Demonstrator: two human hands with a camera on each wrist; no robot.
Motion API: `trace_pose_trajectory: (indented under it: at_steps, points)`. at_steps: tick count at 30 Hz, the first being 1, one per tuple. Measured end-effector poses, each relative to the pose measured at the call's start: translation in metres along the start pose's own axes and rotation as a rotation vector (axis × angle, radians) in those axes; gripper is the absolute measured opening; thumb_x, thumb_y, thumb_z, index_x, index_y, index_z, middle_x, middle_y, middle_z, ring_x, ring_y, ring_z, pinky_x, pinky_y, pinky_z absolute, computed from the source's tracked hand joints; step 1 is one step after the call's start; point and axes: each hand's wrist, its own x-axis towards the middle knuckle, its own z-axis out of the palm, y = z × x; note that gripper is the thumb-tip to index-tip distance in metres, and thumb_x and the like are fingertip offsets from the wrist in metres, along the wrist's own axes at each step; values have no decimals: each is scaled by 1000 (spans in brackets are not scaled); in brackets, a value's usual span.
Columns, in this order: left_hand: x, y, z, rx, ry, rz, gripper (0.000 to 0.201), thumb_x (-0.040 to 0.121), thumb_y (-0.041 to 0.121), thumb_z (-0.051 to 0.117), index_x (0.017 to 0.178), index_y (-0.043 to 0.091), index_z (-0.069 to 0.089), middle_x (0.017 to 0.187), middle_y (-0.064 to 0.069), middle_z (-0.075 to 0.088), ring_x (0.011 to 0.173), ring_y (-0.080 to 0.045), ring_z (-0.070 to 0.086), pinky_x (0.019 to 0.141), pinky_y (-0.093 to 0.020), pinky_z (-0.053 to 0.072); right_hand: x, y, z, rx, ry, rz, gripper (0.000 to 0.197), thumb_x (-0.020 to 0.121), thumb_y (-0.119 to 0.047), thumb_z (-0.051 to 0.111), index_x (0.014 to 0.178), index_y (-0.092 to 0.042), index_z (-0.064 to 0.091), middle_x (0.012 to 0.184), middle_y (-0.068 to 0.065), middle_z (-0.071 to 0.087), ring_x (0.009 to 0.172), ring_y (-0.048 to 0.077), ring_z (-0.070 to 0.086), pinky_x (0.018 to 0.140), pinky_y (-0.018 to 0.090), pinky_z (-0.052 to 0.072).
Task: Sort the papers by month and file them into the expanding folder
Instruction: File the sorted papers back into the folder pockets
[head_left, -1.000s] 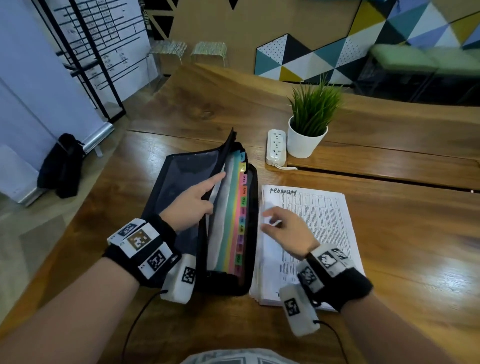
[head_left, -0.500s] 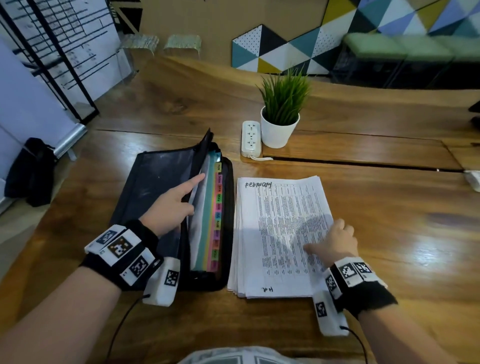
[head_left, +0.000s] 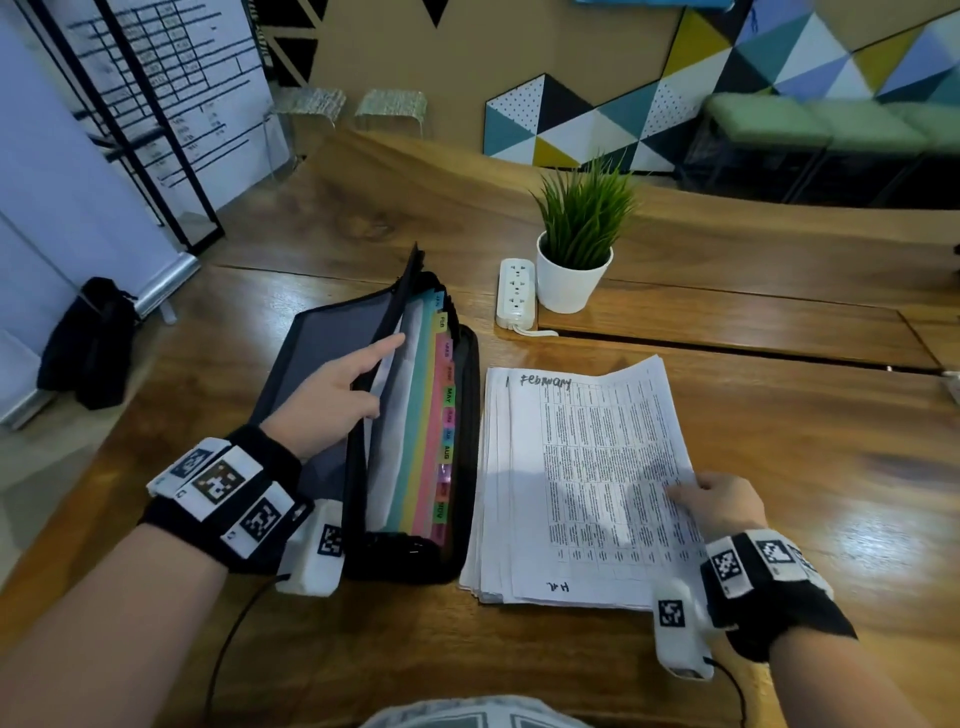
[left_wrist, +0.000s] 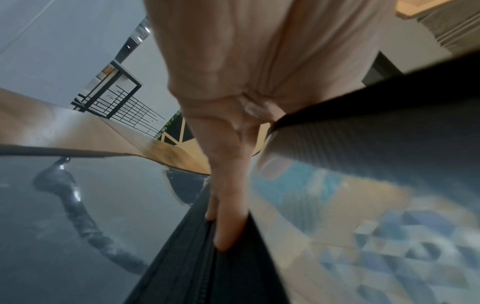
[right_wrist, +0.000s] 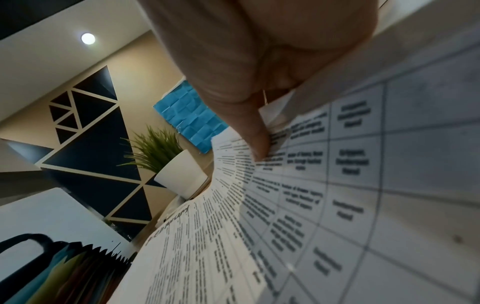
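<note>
A black expanding folder (head_left: 467, 415) lies open on the wooden table, its coloured dividers and month tabs showing. My left hand (head_left: 332, 400) holds its front flap (left_wrist: 363, 123) back, index finger straight along the zip edge, other fingers behind the flap. Right of the folder lies a stack of printed papers (head_left: 498, 493). The top sheet (head_left: 597, 467) is headed "February". My right hand (head_left: 719, 504) pinches that sheet's right edge, thumb on top, and the edge curls up off the stack. In the right wrist view the thumb (right_wrist: 257, 144) presses the sheet (right_wrist: 337, 185); the folder (right_wrist: 64, 273) shows at the lower left.
A white power strip (head_left: 515, 293) and a potted plant (head_left: 576, 260) stand behind the papers, by a raised table section. A black bag (head_left: 88, 343) sits on the floor at the left. Bare wood lies right of the stack.
My right hand slid from the stack's left side to its right edge, pinched the top sheet and lifted its edge. My left hand has kept its hold on the flap.
</note>
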Motion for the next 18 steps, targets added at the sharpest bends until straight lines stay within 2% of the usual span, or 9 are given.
trace_pose_trajectory:
  at_steps: [3,6,8,10,12,13,14,16,18]
  points:
    - [-2,8,-11,0,40,20,77,85,-14,45,143,35,35,149,15,32,127,2,30,100,-21,29,-4,3,-5,61,37,-43,21,88,-17,60,107,-9,67,86,9,67,79,26,63,72,31,50]
    - [-3,18,-30,27,88,26,75,84,-14,46,142,33,39,148,10,35,136,-9,30,108,-29,29,-4,4,-4,69,69,-73,28,87,-17,62,115,-11,60,97,10,67,81,26,64,75,38,55]
    - [-3,26,-49,64,116,36,73,83,-13,47,140,32,42,147,9,36,135,-10,32,107,-27,30,-4,4,-4,59,102,-95,30,87,-17,62,116,-10,58,104,11,67,84,27,63,78,41,55]
    - [-5,30,-69,63,136,28,69,83,-12,49,132,37,49,140,5,44,121,-13,45,96,-26,40,-4,6,-5,51,131,-109,25,89,-19,59,113,-10,61,103,10,67,82,25,61,73,34,52]
    - [-7,32,-86,65,133,13,65,83,-9,51,116,46,59,126,-1,55,97,-29,58,87,-38,48,-5,9,-6,66,141,-104,18,91,-20,56,104,-12,65,88,6,66,70,18,58,58,24,44]
    - [-7,32,-91,68,129,1,63,82,-8,51,111,46,63,120,-6,59,90,-40,59,86,-45,49,-6,10,-6,80,146,-95,17,92,-21,55,102,-14,67,84,4,65,66,14,56,54,21,40]
    - [-8,32,-95,80,122,-8,61,82,-8,50,109,45,65,114,-8,60,83,-41,57,82,-44,50,-7,11,-7,91,152,-86,17,92,-21,55,102,-15,68,83,4,65,66,13,55,53,21,39]
    - [-9,33,-99,137,119,-37,56,82,-7,50,106,41,68,102,-3,53,71,-23,48,64,-28,45,-7,12,-7,94,167,-83,18,91,-19,55,105,-16,66,87,6,65,70,18,57,58,23,41]
    - [-7,38,-99,167,143,-78,52,82,-7,51,110,34,68,96,0,52,71,-13,41,60,-22,38,-6,13,-8,99,181,-95,19,91,-16,54,107,-15,65,86,7,62,68,16,54,55,22,38]
